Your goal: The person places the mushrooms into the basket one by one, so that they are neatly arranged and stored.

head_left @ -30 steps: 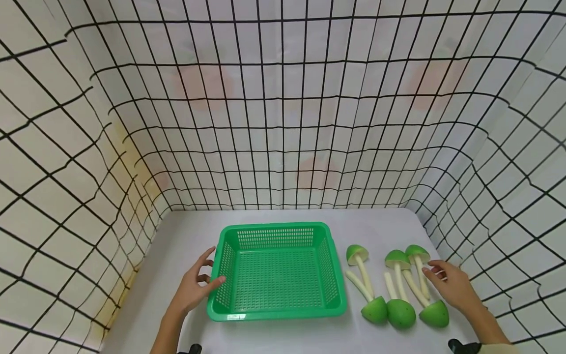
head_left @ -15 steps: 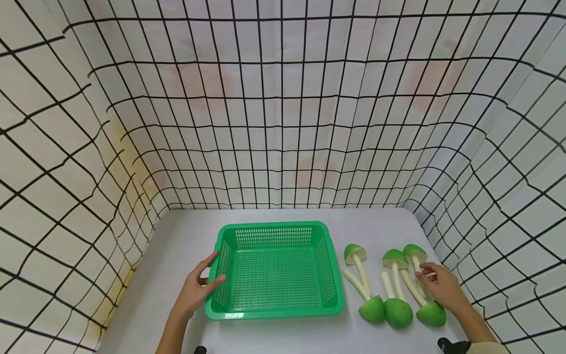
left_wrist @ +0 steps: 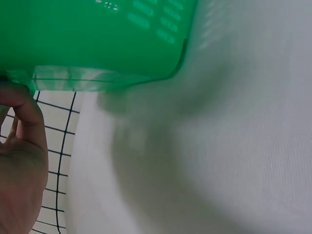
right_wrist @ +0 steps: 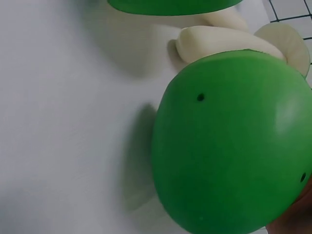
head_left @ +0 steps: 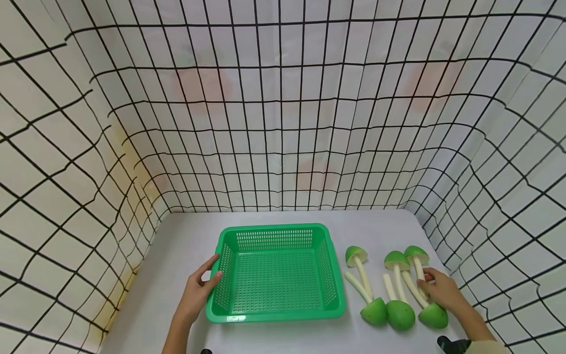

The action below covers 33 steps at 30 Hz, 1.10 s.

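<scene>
On the white table stands a green plastic basket with slotted walls, nothing in it. My left hand grips its left rim, thumb on the rim and fingers along the outer side; the left wrist view shows the basket wall close up. Right of the basket lie several toy mushrooms with green caps and pale stems. At the far right my right hand pinches the stem of the rearmost mushroom between thumb and fingers. A nearer mushroom's cap fills much of the right wrist view and hides most of that hand.
Two mushrooms lie crossed beside the basket's right wall, and another green-capped mushroom lies in the middle of the group. Black wire mesh over white sheeting encloses the table at the back and both sides.
My right hand has moved left from beside the mushrooms onto the rearmost stem. The left hand's fingers have closed in on the basket rim. Basket and mushrooms stay in place.
</scene>
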Motion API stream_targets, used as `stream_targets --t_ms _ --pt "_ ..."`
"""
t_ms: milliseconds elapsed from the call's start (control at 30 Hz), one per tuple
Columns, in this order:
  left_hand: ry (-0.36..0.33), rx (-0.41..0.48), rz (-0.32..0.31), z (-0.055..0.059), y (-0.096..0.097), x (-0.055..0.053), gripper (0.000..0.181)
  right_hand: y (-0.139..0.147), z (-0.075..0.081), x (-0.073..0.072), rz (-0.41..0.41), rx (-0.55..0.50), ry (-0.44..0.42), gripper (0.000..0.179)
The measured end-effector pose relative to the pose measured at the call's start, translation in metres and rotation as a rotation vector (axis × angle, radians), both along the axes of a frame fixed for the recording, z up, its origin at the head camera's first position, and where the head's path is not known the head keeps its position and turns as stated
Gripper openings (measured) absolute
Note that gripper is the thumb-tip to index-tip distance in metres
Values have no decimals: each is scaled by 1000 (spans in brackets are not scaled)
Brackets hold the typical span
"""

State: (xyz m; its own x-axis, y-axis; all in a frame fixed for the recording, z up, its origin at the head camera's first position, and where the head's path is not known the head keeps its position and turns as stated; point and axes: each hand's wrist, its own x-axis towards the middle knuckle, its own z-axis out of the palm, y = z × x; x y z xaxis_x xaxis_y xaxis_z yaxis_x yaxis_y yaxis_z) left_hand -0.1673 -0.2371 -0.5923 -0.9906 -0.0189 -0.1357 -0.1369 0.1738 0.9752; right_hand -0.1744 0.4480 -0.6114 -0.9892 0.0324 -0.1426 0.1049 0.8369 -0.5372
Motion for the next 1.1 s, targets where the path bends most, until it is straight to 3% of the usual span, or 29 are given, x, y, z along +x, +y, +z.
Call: stream_targets --t_ms 267,733,1100 --pt "-14 -9 70 4 6 -4 50 0 2 -3 -25 -7 9 55" --pt "-6 19 151 -1 12 -3 43 0 15 2 -69 -37 119 54" --pt "-2 15 176 -2 13 -2 43 -12 29 0 -103 -49 227 52"
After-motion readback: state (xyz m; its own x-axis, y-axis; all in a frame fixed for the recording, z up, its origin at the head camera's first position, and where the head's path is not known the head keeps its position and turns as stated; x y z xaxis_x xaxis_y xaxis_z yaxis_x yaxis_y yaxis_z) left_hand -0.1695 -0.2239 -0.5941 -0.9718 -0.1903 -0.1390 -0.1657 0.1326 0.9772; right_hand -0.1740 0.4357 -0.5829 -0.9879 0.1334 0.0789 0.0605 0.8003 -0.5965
